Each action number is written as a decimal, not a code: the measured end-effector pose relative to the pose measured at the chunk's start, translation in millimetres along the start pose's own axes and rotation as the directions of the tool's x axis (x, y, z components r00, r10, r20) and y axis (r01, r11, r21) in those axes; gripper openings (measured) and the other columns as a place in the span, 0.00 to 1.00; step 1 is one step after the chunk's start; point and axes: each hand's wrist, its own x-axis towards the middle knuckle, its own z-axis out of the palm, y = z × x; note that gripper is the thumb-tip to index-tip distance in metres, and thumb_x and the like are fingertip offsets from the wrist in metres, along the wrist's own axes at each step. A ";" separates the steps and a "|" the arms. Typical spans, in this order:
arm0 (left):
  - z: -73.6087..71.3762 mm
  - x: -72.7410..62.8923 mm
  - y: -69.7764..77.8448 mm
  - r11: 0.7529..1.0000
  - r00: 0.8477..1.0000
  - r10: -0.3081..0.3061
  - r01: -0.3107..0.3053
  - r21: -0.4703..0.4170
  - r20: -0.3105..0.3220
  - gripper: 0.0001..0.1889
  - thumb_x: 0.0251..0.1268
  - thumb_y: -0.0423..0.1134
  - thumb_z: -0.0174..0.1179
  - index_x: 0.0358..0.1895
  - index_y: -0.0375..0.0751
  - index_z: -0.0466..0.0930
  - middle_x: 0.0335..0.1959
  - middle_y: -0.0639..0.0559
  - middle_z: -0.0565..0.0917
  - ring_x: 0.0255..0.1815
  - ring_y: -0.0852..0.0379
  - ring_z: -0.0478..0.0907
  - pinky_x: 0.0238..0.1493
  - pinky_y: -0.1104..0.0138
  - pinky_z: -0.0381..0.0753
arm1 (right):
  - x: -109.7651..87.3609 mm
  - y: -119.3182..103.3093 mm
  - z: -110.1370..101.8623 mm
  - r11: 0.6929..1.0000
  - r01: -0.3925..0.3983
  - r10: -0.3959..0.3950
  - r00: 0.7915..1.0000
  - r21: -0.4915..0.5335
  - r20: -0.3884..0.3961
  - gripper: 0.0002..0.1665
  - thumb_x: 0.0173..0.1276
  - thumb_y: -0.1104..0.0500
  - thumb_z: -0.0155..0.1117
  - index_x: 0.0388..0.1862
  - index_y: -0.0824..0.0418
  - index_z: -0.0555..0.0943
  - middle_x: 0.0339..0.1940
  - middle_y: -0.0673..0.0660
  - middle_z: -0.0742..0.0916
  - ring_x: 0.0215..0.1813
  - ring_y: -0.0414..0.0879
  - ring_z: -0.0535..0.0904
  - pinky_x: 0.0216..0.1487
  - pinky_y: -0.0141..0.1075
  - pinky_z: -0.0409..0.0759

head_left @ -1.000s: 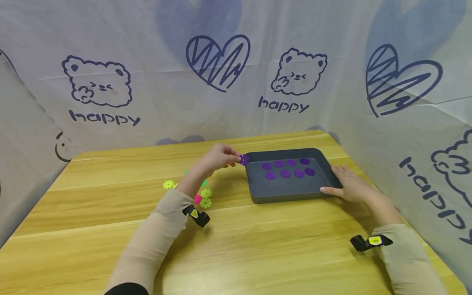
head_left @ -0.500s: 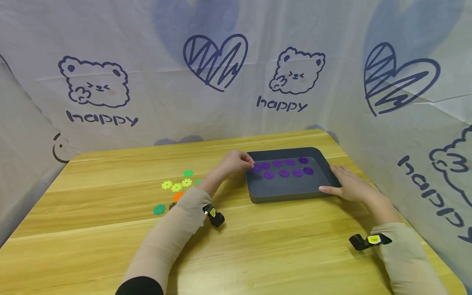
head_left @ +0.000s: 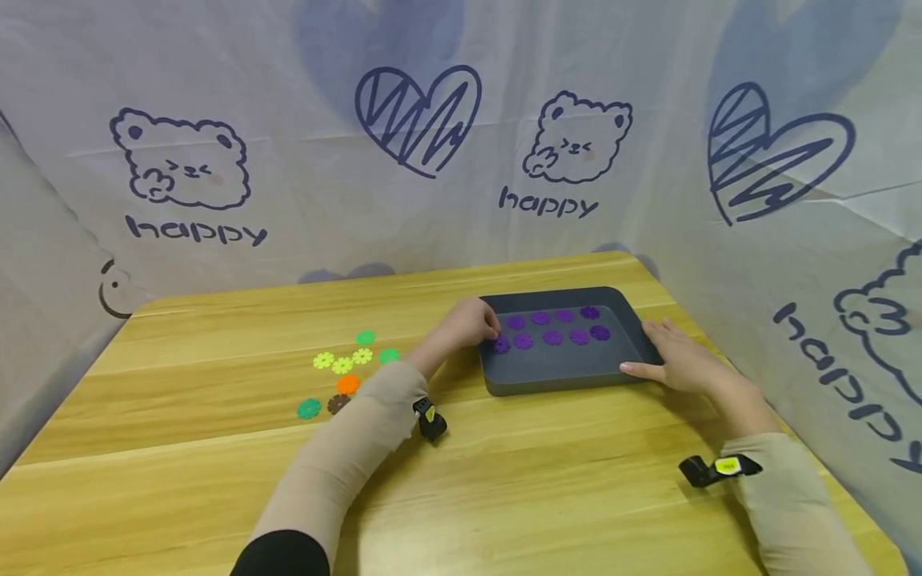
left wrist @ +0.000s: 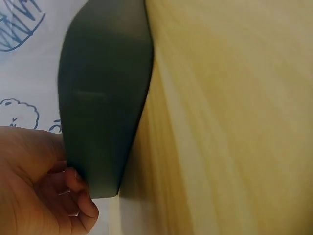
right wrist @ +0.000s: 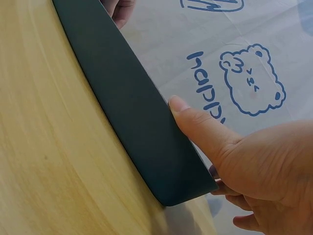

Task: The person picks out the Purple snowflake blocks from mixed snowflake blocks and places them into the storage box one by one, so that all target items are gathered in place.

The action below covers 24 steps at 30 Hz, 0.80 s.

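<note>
A dark grey tray (head_left: 555,388) stands on the wooden table, with two rows of purple flower-shaped discs (head_left: 552,338) inside. My left hand (head_left: 468,322) reaches over the tray's left rim, its fingertips pinching a purple flower-shaped disc (head_left: 501,345) low at the left end of the nearer row. In the left wrist view, the curled fingers (left wrist: 78,191) are at the tray's rim and the disc is hidden. My right hand (head_left: 680,358) holds the tray's near right corner. Its thumb (right wrist: 188,115) lies on the near rim, while the other fingers are along the right side.
Left of the tray lie loose flower-shaped discs: several yellow and green ones (head_left: 342,366), an orange one (head_left: 349,385), a brown one (head_left: 337,404) and a teal one (head_left: 309,409). A printed cloth (head_left: 310,184) hangs behind the table (head_left: 547,488).
My left hand has carried a purple disc rightward over the tray's left rim, then down and nearer to me inside it. The right hand has stayed at the tray's corner.
</note>
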 end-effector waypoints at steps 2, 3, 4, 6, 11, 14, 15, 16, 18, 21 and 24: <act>-1.3 -2.2 -3.5 0.999 1.000 0.005 -0.006 -0.052 -0.013 0.06 0.61 0.35 0.66 0.38 0.39 0.88 0.38 0.48 0.89 0.36 0.59 0.79 0.39 0.72 0.77 | 0.4 -1.8 0.6 1.000 0.000 0.000 1.000 0.005 0.003 0.65 0.63 0.28 0.57 0.74 0.78 0.48 0.74 0.80 0.56 0.76 0.75 0.44 0.72 0.67 0.47; -2.7 -3.4 -5.9 0.996 1.000 0.009 -0.010 -0.086 -0.020 0.07 0.61 0.35 0.66 0.40 0.39 0.87 0.40 0.48 0.89 0.38 0.58 0.80 0.41 0.71 0.78 | 0.6 -2.4 0.7 1.000 -0.001 0.001 1.000 0.007 0.005 0.65 0.63 0.28 0.57 0.75 0.78 0.48 0.74 0.80 0.56 0.76 0.75 0.44 0.72 0.67 0.47; -4.5 -4.9 -8.9 0.992 1.000 0.009 -0.013 -0.129 -0.027 0.08 0.61 0.36 0.66 0.41 0.38 0.87 0.41 0.47 0.88 0.40 0.57 0.81 0.43 0.70 0.79 | 1.4 -3.2 0.8 1.000 0.000 0.000 1.000 0.010 0.007 0.65 0.63 0.28 0.57 0.75 0.78 0.48 0.74 0.79 0.55 0.76 0.75 0.44 0.72 0.67 0.47; -9.5 -8.8 -14.7 0.975 0.999 0.005 -0.013 -0.220 -0.035 0.09 0.62 0.36 0.65 0.44 0.38 0.86 0.42 0.46 0.88 0.43 0.55 0.82 0.46 0.68 0.80 | 2.6 -4.6 0.4 1.000 0.000 0.000 1.000 0.015 0.011 0.65 0.63 0.28 0.57 0.75 0.78 0.47 0.74 0.79 0.55 0.76 0.75 0.43 0.72 0.67 0.46; -23.9 -24.1 -27.9 0.911 0.999 -0.021 0.008 -0.413 -0.028 0.13 0.65 0.37 0.63 0.50 0.34 0.83 0.43 0.43 0.86 0.42 0.49 0.81 0.47 0.59 0.82 | 5.5 -7.3 -1.0 1.000 0.003 -0.003 1.000 0.021 0.008 0.65 0.63 0.28 0.57 0.75 0.77 0.47 0.74 0.79 0.55 0.76 0.75 0.43 0.72 0.67 0.46; -31.8 -38.1 -34.5 0.884 0.999 -0.028 0.011 -0.467 -0.029 0.14 0.66 0.36 0.63 0.51 0.32 0.81 0.42 0.42 0.85 0.41 0.41 0.81 0.47 0.53 0.82 | 6.1 -7.3 -1.1 1.000 0.009 -0.009 1.000 0.023 0.005 0.65 0.63 0.29 0.57 0.75 0.77 0.48 0.74 0.79 0.55 0.76 0.74 0.43 0.72 0.67 0.46; -34.8 -43.7 -36.7 0.883 0.999 -0.024 0.007 -0.469 -0.029 0.15 0.66 0.37 0.62 0.51 0.32 0.81 0.41 0.42 0.84 0.42 0.40 0.81 0.48 0.52 0.82 | 6.2 -7.0 -1.0 1.000 0.012 -0.012 1.000 0.023 0.004 0.65 0.63 0.29 0.57 0.75 0.77 0.48 0.74 0.79 0.55 0.76 0.74 0.43 0.72 0.67 0.46; -38.2 -49.5 -38.7 0.883 0.999 -0.019 0.001 -0.469 -0.032 0.14 0.67 0.37 0.62 0.51 0.32 0.81 0.41 0.41 0.84 0.42 0.38 0.81 0.48 0.51 0.81 | 6.0 -6.3 -0.8 1.000 0.014 -0.015 1.000 0.024 0.004 0.65 0.63 0.29 0.57 0.75 0.77 0.48 0.74 0.79 0.55 0.76 0.75 0.43 0.72 0.67 0.47; -45.3 -61.9 -42.1 0.886 0.999 -0.008 -0.009 -0.463 -0.033 0.14 0.67 0.38 0.61 0.52 0.34 0.81 0.42 0.39 0.84 0.44 0.35 0.80 0.49 0.48 0.80 | 5.6 -4.5 -0.7 0.999 0.017 -0.017 1.000 0.028 0.004 0.64 0.64 0.29 0.57 0.75 0.77 0.47 0.74 0.79 0.55 0.76 0.75 0.43 0.72 0.67 0.47; -55.5 -82.6 -47.2 0.890 1.000 -0.005 -0.009 -0.456 -0.029 0.15 0.69 0.42 0.60 0.53 0.38 0.81 0.46 0.36 0.83 0.46 0.34 0.79 0.51 0.45 0.78 | 4.0 -0.8 -1.2 0.999 0.020 -0.020 1.000 0.027 -0.002 0.64 0.64 0.31 0.59 0.75 0.78 0.48 0.74 0.80 0.55 0.76 0.76 0.43 0.71 0.67 0.47; -66.4 -105.8 -55.8 0.888 0.999 -0.023 0.004 -0.459 -0.035 0.15 0.70 0.44 0.59 0.54 0.41 0.80 0.47 0.36 0.82 0.47 0.35 0.79 0.52 0.46 0.78 | 3.3 0.1 -0.6 0.999 0.031 -0.031 1.000 0.010 -0.003 0.63 0.64 0.31 0.59 0.74 0.77 0.50 0.74 0.80 0.56 0.75 0.76 0.44 0.71 0.67 0.48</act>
